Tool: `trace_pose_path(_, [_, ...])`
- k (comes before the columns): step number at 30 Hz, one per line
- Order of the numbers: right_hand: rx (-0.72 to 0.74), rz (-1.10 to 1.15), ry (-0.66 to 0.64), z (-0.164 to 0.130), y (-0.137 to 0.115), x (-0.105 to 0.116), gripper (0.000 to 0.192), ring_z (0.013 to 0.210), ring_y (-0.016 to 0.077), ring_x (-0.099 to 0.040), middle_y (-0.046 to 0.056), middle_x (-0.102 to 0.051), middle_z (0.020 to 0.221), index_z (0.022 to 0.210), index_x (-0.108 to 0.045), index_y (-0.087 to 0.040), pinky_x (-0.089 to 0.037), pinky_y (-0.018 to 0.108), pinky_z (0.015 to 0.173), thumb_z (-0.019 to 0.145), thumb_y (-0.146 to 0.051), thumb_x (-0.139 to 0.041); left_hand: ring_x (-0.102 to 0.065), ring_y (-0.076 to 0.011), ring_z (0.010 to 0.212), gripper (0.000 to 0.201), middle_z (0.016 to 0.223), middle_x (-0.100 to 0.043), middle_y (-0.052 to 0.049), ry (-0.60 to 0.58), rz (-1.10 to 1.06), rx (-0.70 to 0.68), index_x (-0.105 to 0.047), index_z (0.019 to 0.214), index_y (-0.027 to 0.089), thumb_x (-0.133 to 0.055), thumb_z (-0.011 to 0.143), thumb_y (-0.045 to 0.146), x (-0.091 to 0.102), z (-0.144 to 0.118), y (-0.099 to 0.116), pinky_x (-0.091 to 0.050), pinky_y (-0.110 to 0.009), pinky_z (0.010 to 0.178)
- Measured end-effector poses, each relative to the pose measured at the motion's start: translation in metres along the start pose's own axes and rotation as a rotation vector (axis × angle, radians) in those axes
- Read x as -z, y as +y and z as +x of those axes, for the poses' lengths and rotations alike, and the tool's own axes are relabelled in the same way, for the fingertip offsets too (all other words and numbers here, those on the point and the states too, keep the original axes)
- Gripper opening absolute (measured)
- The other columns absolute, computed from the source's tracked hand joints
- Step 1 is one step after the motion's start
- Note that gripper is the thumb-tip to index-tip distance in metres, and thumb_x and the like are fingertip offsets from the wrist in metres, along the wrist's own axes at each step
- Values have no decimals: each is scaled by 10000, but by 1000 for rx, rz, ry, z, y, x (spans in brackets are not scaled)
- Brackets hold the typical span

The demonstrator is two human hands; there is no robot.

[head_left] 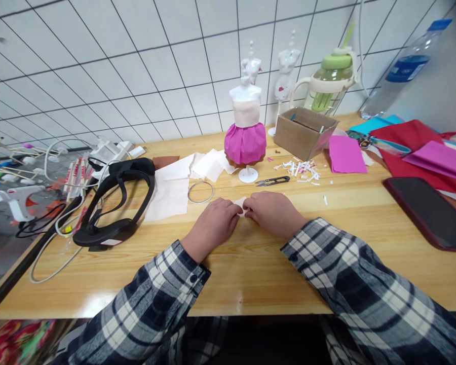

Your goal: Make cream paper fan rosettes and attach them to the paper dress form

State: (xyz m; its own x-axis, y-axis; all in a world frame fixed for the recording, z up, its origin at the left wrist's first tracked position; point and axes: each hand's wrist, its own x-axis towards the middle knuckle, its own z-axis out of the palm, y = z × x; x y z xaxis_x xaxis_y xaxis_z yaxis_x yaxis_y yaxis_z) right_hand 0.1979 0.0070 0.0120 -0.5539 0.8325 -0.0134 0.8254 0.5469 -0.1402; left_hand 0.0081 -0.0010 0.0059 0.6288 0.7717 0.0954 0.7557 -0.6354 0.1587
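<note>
At centre frame, a left hand (212, 223) and a right hand (274, 213) meet over a small white paper piece (240, 205), fingertips pinched together on it against the wooden table (251, 268). The step in hand looks like folding or creasing the paper (most of it is hidden under the fingers). Just above stands a mannequin (246, 129) in a magenta paper skirt, with snips (272, 180) to its right and a wire ring (200, 191) to its left. White sheets (175, 185) lie left of centre, a cardboard box (303, 131) at upper right. The next move likely calls for a firm, even press along the crease without shifting the paper.
</note>
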Motion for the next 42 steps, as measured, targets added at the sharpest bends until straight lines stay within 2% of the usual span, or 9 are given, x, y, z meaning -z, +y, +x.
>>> trace_pose_path(5, [-9,16,-21,-4,10,5,193,951,217,-631,64,-703,988,997,-706,-224,-407,296,746,927,-321,-554,-622,-225,844,236,861,-702,-80,-5,0,-7,-723,951,171,-491,940,207,0,0,0,-484,-378,815])
trace_pose_path(10, [-77,70,24,-8,20,7,260,1008,216,-623,75,-685,1075,1091,-688,-212,-422,303,814,938,-340,-521,-622,-221,840,226,857,-698,-77,7,-5,-4,-720,941,179,-498,939,215,-1,0,-2,-481,-374,802])
trace_pose_path(14, [-3,134,10,-7,19,7,261,1023,195,-617,42,-677,1085,1110,-699,-259,-417,282,809,936,-306,-511,-624,-224,862,217,873,-703,-75,12,-21,-8,-719,949,181,-504,930,204,-1,0,-2,-481,-374,823])
trace_pose_path(20, [-79,72,-54,-7,26,9,201,876,186,-615,48,-679,964,865,-721,-213,-385,276,687,889,-359,-585,-617,-227,845,217,851,-691,-74,8,-22,12,-717,921,177,-501,925,204,0,0,-1,-480,-372,800])
trace_pose_path(24, [-40,110,54,-7,24,9,225,947,194,-606,47,-682,1015,997,-711,-224,-391,280,748,917,-368,-558,-616,-225,858,214,859,-690,-78,12,-40,7,-719,933,172,-507,914,185,0,0,-2,-481,-370,817])
trace_pose_path(27, [28,135,56,-5,17,5,231,982,192,-603,41,-681,1043,1070,-702,-247,-384,279,770,924,-352,-557,-615,-222,856,214,863,-692,-76,20,-38,4,-719,934,172,-506,911,175,-1,-1,-3,-481,-370,823])
trace_pose_path(37, [5,170,-44,-4,26,4,140,836,165,-605,22,-690,918,860,-687,-206,-352,272,670,886,-309,-596,-620,-221,859,200,870,-707,-65,18,-36,3,-726,928,186,-526,912,177,0,0,0,-480,-376,816])
trace_pose_path(39, [-14,170,-5,-5,23,7,181,827,172,-601,33,-686,902,836,-683,-199,-356,277,671,889,-347,-592,-619,-223,861,196,873,-704,-67,26,-38,0,-722,929,182,-526,911,175,0,0,-1,-480,-377,819])
trace_pose_path(42, [19,181,123,-6,12,7,268,928,204,-596,58,-678,970,935,-685,-197,-385,291,746,877,-447,-606,-616,-222,855,204,862,-696,-69,37,-35,-16,-714,926,175,-511,925,190,-1,-1,-2,-478,-377,817])
